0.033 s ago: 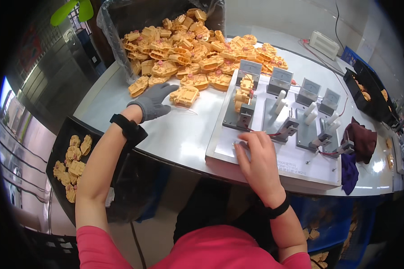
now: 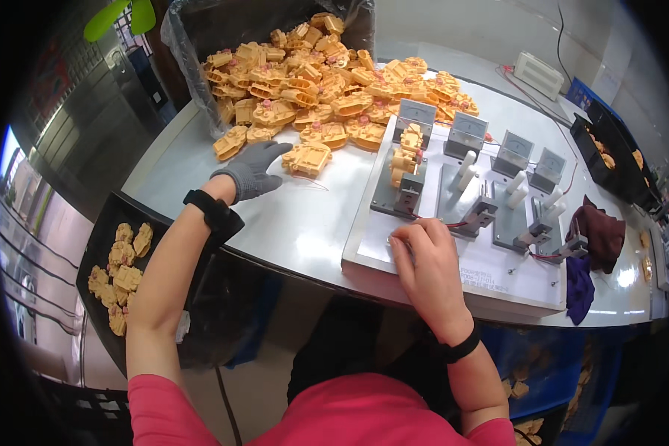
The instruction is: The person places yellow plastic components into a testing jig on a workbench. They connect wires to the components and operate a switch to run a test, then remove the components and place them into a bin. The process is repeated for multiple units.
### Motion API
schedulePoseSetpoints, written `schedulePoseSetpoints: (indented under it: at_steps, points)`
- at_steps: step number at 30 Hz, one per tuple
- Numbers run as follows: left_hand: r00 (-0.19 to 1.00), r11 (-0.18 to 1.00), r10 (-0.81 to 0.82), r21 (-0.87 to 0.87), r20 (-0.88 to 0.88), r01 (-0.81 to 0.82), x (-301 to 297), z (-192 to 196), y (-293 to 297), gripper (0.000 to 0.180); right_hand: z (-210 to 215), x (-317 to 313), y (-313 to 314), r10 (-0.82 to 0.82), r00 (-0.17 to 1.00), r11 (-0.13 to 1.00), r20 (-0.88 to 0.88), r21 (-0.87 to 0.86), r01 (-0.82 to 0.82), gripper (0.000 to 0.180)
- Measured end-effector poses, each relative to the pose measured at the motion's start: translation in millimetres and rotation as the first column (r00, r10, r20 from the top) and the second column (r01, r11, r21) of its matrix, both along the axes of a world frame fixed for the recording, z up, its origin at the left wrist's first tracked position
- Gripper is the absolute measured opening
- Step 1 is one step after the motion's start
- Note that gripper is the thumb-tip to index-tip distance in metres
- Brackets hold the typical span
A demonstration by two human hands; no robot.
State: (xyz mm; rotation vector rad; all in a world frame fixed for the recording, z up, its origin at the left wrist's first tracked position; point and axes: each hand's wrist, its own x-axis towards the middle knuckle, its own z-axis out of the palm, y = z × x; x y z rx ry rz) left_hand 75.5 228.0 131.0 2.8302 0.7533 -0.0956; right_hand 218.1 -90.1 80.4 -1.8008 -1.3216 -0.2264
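Near the middle of the white table (image 2: 297, 234), the loose yellow part (image 2: 307, 158) lies just right of the gloved left hand (image 2: 254, 169), thin wire (image 2: 316, 184) trailing toward the near edge. Left hand spread, fingers and thumb apart at the part's left side; can't tell if touching. Bare right hand (image 2: 427, 256) rests low over the white board (image 2: 368, 249), fingers curled, thumb and index tips close together; can't tell if pinching anything. Change since the earlier picture: tiny. Right fingers look a bit more gathered, view shifted slightly; loose part same spot, so no part has moved from one place to another. Another yellow part (image 2: 404, 160) sits on the leftmost fixture, in front of its meter (image 2: 417, 111). Edges: pile of yellow parts (image 2: 297, 82) bounds the far side, board's left edge the right side, table's front edge close under the left forearm. Sideways room: a strip of tabletop between loose part and board. Tighter for the right hand, metal blocks and red leads just beyond its fingers. Black tray (image 2: 105, 238) sits below, left of the left forearm.
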Motion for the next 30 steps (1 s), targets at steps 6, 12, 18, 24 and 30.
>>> schedulePoseSetpoints:
  at_steps: [6, 12, 18, 24, 30]
  points:
    - [0.998, 0.998, 0.056, -0.007, 0.037, -0.056, 43, -45, 16, 0.084, 0, 1, 4, 0.002, 1.000, 0.999, 0.016, -0.034, -0.001, 0.008]
    - [0.987, 0.987, 0.153, -0.049, 0.039, -0.151, 57, -42, -5, 0.082, 1, 0, 4, -0.049, 0.998, 0.998, 0.030, -0.041, 0.050, 0.007]
    - [0.957, 0.924, 0.225, -0.353, 0.183, -0.150, 17, -50, -8, 0.068, -2, 0, 6, -0.057, 0.997, 0.998, 0.047, 0.008, 0.056, 0.009]
    - [0.719, 0.289, 0.649, -0.955, 0.248, 0.068, -32, -22, -44, 0.059, 2, -2, 0, 0.054, 0.993, 0.991, -0.105, 0.128, -0.040, 0.016]
    - [0.721, 0.120, 0.592, -0.924, 0.359, 0.362, -30, 19, -104, 0.059, 13, 7, -35, -0.003, 0.978, 0.937, -0.207, 0.340, 0.075, 0.024]
